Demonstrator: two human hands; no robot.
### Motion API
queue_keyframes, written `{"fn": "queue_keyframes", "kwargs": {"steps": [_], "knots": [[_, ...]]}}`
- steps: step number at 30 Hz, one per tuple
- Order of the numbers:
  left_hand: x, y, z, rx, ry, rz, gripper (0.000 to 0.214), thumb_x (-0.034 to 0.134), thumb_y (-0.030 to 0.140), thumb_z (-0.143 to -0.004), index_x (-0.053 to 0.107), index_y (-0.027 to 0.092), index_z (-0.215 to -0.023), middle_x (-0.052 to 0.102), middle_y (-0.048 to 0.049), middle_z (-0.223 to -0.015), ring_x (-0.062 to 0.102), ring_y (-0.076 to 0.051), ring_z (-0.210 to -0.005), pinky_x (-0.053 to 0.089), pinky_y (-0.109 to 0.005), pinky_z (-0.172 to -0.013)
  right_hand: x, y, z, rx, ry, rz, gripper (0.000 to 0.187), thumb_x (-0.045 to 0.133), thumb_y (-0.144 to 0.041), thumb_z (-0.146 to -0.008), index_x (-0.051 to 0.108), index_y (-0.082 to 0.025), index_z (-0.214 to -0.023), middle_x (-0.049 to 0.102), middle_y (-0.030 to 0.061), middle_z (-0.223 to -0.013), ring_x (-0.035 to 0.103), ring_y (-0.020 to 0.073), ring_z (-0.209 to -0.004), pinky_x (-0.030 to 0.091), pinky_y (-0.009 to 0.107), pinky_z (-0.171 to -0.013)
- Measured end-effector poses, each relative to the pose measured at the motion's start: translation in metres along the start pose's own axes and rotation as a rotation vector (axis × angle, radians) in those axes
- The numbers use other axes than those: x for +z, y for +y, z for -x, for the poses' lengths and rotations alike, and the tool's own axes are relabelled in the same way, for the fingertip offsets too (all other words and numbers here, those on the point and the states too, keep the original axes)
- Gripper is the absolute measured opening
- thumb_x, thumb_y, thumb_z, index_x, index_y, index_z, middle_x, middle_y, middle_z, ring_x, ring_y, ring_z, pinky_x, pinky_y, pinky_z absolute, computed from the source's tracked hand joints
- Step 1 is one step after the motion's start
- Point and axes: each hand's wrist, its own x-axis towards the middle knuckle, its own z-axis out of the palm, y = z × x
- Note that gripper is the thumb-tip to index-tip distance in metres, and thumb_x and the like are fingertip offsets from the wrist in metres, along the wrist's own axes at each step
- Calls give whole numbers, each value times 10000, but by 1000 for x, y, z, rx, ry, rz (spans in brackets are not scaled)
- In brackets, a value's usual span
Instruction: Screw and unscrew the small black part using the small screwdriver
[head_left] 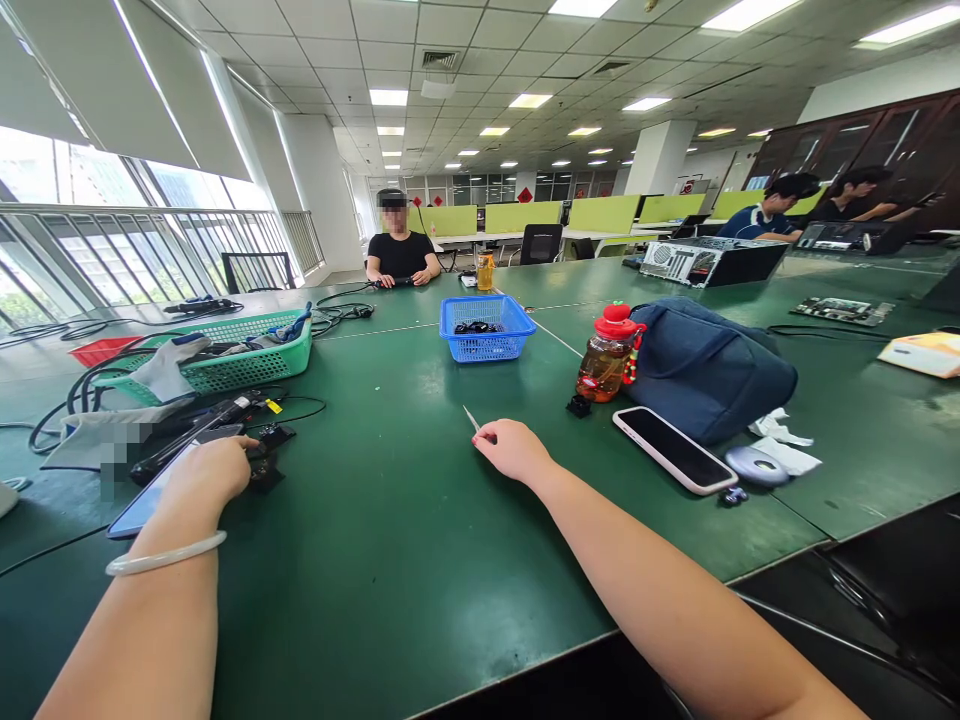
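Observation:
My right hand (510, 450) rests on the green table (390, 560) near its middle, fingers curled in a pinch round a thin silver tool (472, 419) whose tip points away from me. My left hand (206, 472), with a pale bangle on the wrist, lies curled over the edge of a tablet (142, 505) and a small black part (266, 460) at the left. Its fingers are turned under and hidden.
A green basket (225, 365) with cables sits far left, a blue basket (487, 330) ahead. To the right lie a bottle with a red cap (609, 355), a navy bag (705, 365), a white phone (675, 450) and a mouse (756, 465). Persons sit at the far end.

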Motion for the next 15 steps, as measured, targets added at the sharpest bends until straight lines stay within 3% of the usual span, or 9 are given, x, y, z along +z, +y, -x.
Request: {"fn": "queue_keyframes", "kwargs": {"steps": [5,11,15], "knots": [[1,11,6,-73,-191,-89,570,477,38,-705,690,199,-1209,693,-153,-1209,666,-273,-1057,505,-346,-880,0,0,1,5,11,-6,248,524,-321,-888,758,-241,-867,718,39,-942,595,154,-753,350,249,-592],[0,17,11,-115,-186,-61,495,484,95,-739,696,217,-1169,672,-163,-1240,667,-277,-1038,515,-363,-849,-1,-2,2,15,-1,-7,242,528,-316,-891,759,-247,-875,719,35,-957,604,155,-765,364,249,-598],[-2,21,14,-129,-147,-34,511,423,112,-801,641,209,-1253,642,-176,-1287,651,-287,-1084,510,-364,-837,-1,-2,1,12,1,1,236,534,-319,-893,759,-250,-884,719,34,-973,611,156,-783,377,246,-618]]}}
